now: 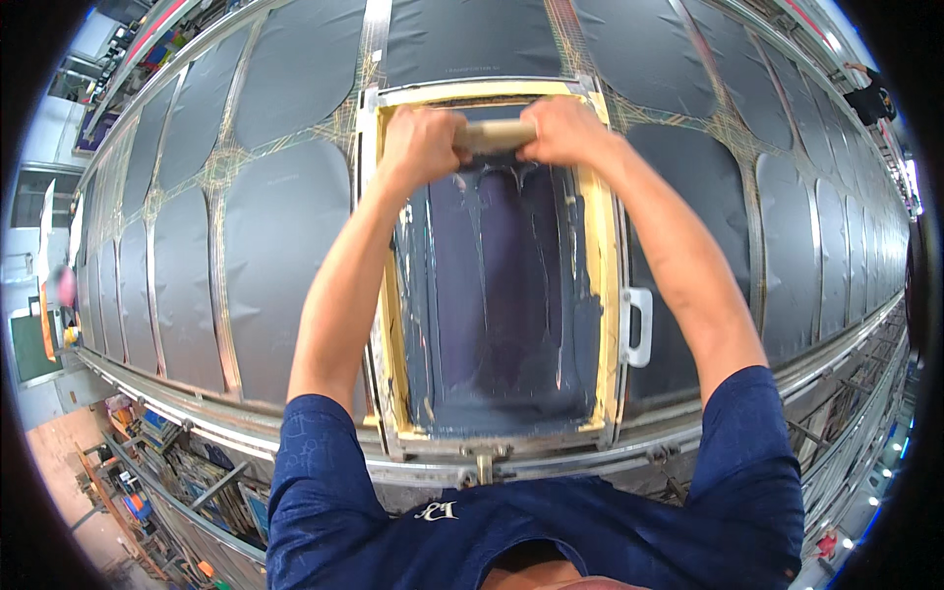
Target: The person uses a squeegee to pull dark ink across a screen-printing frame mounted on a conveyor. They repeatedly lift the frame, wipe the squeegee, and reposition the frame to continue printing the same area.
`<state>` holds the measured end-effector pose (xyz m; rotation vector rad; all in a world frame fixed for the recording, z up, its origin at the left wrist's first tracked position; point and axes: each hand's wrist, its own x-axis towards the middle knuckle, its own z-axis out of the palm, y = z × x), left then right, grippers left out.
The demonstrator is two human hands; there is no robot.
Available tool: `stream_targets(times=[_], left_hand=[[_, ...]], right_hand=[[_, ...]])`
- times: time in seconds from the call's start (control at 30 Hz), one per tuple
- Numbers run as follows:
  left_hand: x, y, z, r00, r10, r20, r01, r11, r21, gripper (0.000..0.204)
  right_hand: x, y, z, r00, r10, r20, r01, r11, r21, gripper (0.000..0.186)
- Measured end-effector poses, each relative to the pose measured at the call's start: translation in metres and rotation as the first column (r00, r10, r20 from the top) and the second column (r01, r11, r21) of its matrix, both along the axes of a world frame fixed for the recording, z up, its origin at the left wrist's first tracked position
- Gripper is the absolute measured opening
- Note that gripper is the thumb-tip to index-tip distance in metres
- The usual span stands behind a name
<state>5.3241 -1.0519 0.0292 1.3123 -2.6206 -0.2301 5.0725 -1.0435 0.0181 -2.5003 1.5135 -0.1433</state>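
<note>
We have both hands at the 12 o'clock end of a shallow rectangular frame (609, 344), gripping a pale bar (494, 136) that lies crosswise between its long walls. The fingers of our left hand (421, 147) are curled round the bar's 9 o'clock end, and those of our right hand (568, 136) close on its 3 o'clock end. The bar is slightly blurred.

We see glossy dark paste (501, 295) inside the frame, with shiny streaks running from 12 toward 6 o'clock and smears along the yellow inner edges. A grey loop handle (637, 359) sticks out at 4 o'clock. The frame sits over a long tabletop (222, 305), where rounded black panels (285, 256) lie in rows toward 9 and 3 o'clock. At 8 o'clock, beyond the near rail, we make out a rack (202, 472) holding flat pieces too small to tell.
</note>
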Motion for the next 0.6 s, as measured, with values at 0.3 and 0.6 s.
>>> stream_targets(times=[0.3,0.6], left_hand=[[-0.011,-0.119,-0.024,0.995,0.087,0.054,-0.095,0.983,0.158,0.046],[-0.008,-0.054,-0.015,0.997,0.039,0.070,-0.047,0.993,0.110,0.046]], right_hand=[[0.000,-0.110,0.001,0.998,-0.061,-0.026,0.064,0.986,0.155,0.043],[-0.002,-0.052,-0.024,0.997,-0.029,0.070,0.024,0.997,0.067,0.041]])
